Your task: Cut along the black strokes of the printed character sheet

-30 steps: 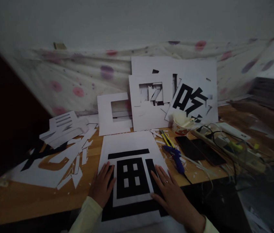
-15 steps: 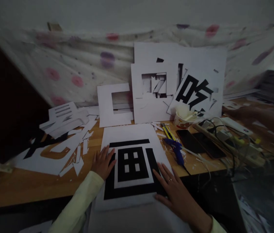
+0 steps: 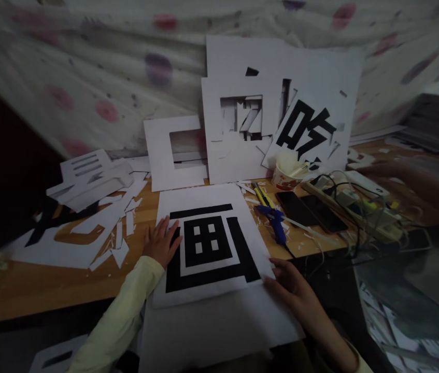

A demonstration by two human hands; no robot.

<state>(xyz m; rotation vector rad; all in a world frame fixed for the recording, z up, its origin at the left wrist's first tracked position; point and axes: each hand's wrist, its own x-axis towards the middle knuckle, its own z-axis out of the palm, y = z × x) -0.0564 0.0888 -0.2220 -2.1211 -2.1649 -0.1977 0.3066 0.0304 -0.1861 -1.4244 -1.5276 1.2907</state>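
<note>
A white sheet (image 3: 209,290) with a thick black printed character (image 3: 208,235) lies at the front of the wooden table, over a larger white board (image 3: 211,331) that reaches past the table edge. My left hand (image 3: 159,242) rests on the sheet's left margin, fingers spread over the black stroke. At the lower right edge of the sheet is my right hand (image 3: 287,282), with fingers bent but apart and fingertips touching the edge. A blue glue gun (image 3: 275,223) lies right of the sheet, beside a yellow cutter (image 3: 263,194).
Cut-out white boards (image 3: 176,178) lean against the patterned curtain. Paper scraps (image 3: 120,235) cover the left side. To the right are a paper bowl (image 3: 287,176), dark phones (image 3: 297,207) and a power strip (image 3: 378,223) with tangled cables. Another person's blurred arm (image 3: 425,181) reaches in.
My right hand has slid from lying flat on the black stroke to the sheet's right edge, its fingers now bent. My left hand stays on the left margin. The camera view has tilted down.
</note>
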